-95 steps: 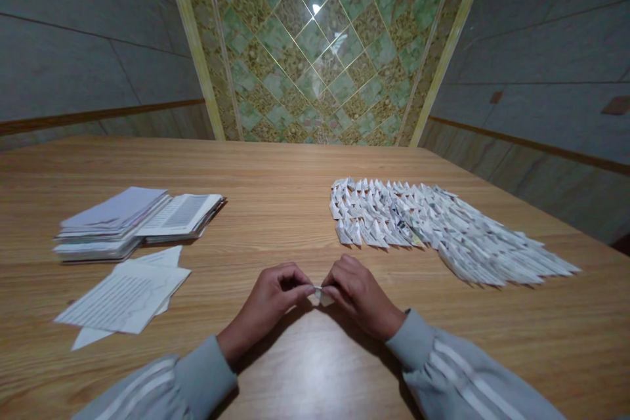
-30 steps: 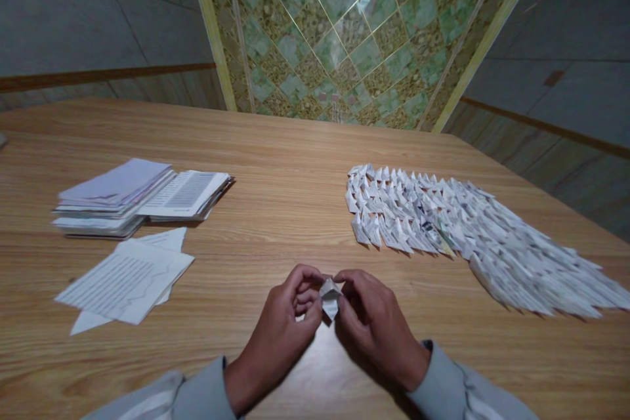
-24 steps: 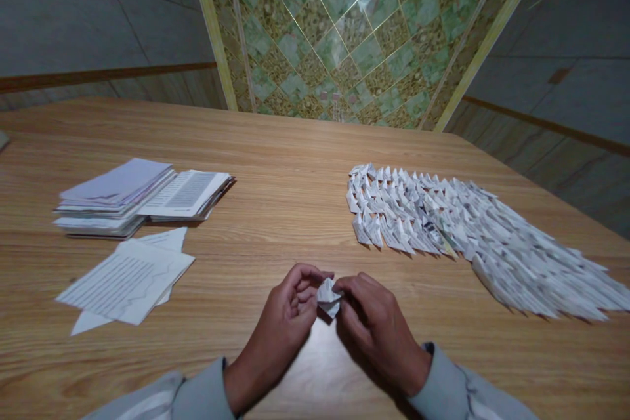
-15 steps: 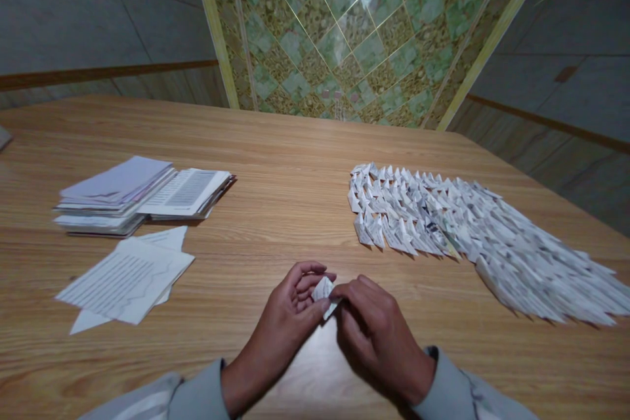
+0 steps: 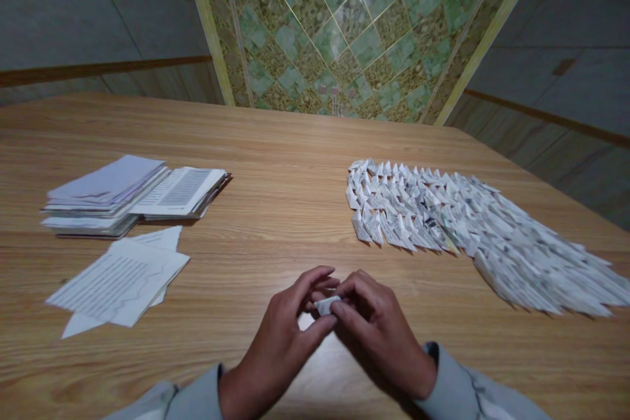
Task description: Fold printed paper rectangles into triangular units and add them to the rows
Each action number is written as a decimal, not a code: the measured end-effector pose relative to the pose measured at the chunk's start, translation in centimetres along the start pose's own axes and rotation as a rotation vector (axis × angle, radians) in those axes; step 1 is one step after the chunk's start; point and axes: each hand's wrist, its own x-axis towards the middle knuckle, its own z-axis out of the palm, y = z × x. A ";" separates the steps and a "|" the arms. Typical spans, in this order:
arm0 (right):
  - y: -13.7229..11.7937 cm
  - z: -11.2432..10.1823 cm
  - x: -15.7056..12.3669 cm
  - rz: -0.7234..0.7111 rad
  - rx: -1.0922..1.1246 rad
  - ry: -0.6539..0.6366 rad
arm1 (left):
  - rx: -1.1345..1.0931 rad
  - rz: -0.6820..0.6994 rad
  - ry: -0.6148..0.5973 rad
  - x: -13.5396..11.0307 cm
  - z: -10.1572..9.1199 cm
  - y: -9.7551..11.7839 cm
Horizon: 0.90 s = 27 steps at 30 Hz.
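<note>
A small folded piece of printed paper (image 5: 326,305) is between my two hands, above the table near its front. My left hand (image 5: 290,321) curls around its left side, fingers behind and thumb in front. My right hand (image 5: 377,321) pinches the paper's right end between thumb and fingers. Part of the paper is hidden by the fingertips. To the right, beyond my right hand, stand rows of small folded paper boats (image 5: 388,200), printed with text and packed close together.
On the left of the wooden table (image 5: 266,210) lie a stack of papers (image 5: 105,187), a second printed stack (image 5: 184,190) against it, and loose printed sheets (image 5: 121,282) nearer me. A green tiled panel (image 5: 339,33) rises behind the table.
The folded paper has turned and now shows a flatter, narrower shape between my fingers. My right thumb has moved to its near side, and my left thumb has slid below it.
</note>
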 end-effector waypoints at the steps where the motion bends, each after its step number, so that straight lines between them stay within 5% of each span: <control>1: 0.0 0.0 0.0 -0.007 0.003 0.008 | -0.020 -0.033 -0.012 0.1 0.0 0.3; 15: -0.2 0.0 -0.4 -0.003 0.041 -0.014 | -0.085 -0.099 -0.065 0.0 -0.1 0.7; 27: 0.4 0.1 -0.3 0.107 0.201 -0.063 | -0.400 -0.239 -0.081 0.8 -0.2 0.8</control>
